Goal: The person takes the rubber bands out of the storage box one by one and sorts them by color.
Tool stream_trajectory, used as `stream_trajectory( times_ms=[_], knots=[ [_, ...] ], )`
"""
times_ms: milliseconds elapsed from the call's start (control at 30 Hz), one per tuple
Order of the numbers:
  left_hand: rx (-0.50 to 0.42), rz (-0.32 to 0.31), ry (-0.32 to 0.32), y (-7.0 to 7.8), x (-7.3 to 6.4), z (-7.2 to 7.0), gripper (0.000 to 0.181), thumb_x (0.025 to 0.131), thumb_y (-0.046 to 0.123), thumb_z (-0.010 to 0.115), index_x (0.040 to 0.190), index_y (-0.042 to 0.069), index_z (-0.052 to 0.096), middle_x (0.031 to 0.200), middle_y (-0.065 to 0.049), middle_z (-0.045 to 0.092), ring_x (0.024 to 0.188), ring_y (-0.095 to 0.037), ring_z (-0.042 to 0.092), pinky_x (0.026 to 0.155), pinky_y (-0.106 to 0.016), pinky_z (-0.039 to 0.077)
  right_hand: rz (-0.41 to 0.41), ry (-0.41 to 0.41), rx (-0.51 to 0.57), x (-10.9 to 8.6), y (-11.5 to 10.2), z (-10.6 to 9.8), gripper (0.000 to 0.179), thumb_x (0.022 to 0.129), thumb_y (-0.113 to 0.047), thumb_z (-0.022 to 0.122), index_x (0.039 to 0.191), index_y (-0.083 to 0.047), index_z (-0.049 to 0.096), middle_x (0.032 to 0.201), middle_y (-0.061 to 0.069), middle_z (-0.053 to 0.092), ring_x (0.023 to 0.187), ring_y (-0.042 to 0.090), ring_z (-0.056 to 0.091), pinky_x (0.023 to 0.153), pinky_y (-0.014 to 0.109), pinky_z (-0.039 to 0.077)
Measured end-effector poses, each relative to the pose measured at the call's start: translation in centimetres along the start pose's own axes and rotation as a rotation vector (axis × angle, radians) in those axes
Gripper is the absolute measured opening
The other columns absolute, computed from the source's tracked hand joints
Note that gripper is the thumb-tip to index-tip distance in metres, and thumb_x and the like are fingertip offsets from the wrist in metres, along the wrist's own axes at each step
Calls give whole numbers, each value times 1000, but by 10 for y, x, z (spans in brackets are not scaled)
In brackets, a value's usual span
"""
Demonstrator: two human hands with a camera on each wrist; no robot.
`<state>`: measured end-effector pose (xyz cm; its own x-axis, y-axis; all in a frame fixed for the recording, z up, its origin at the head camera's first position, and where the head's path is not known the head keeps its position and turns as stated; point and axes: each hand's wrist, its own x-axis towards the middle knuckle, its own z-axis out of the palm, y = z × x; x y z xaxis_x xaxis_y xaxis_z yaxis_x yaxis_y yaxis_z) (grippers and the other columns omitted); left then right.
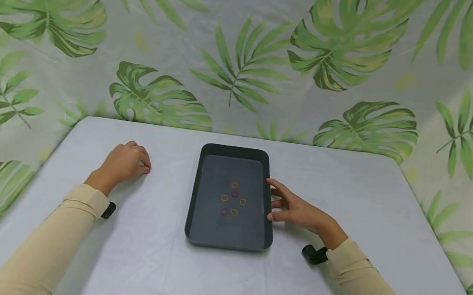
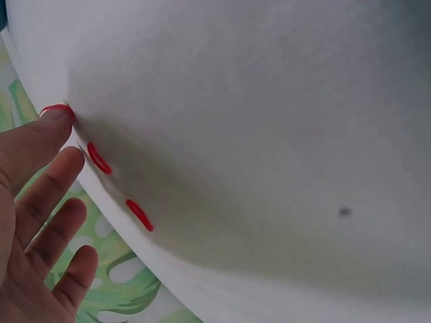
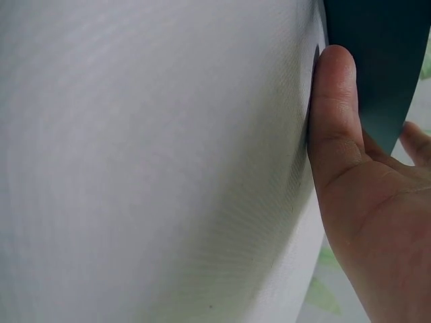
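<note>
My left hand [image 1: 127, 162] is low over the left part of the table. In the left wrist view, its thumb is at a red rubber band [image 2: 69, 116], pinched at the fingertips; the index finger is hidden behind the thumb. Two more red bands, a nearer one [image 2: 139, 215] and another [image 2: 99, 158], lie on the cloth by the fingers; the hand hides them in the head view. A dark grey tray [image 1: 207, 230] stands mid-table, with several small yellow and red bands [image 1: 234, 212] on its floor. Against its right wall rests my right hand [image 1: 300, 213], fingers spread, thumb [image 3: 335, 94] along the side.
White cloth covers the table [image 1: 143, 267]. Behind it and at both sides hangs a leaf-print curtain [image 1: 244, 66]. A black wrist device [image 1: 314, 254] sits below the right wrist, with another [image 1: 109, 210] at the left wrist.
</note>
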<state>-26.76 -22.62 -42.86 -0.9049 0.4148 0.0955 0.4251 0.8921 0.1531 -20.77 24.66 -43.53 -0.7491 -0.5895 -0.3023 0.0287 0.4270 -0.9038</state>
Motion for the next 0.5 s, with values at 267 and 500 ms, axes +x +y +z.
stream_trajectory(
  times_ms=[267,500],
  knots=[
    [-55,-40,15,2,0,-1,8,84,13,76,77,12,79,99,-10,75,103,-38,61,87,-55,49,14,5,8,0,-1,1,97,93,-16,69,161,-27,1,164,17,14,141,38,39,103,40,46],
    [-26,-9,-8,-1,1,-1,7,84,13,77,78,12,79,99,-10,75,103,-38,61,87,-56,50,10,2,7,1,0,1,96,93,-17,68,161,-26,0,163,19,13,142,40,38,101,38,47]
  ],
)
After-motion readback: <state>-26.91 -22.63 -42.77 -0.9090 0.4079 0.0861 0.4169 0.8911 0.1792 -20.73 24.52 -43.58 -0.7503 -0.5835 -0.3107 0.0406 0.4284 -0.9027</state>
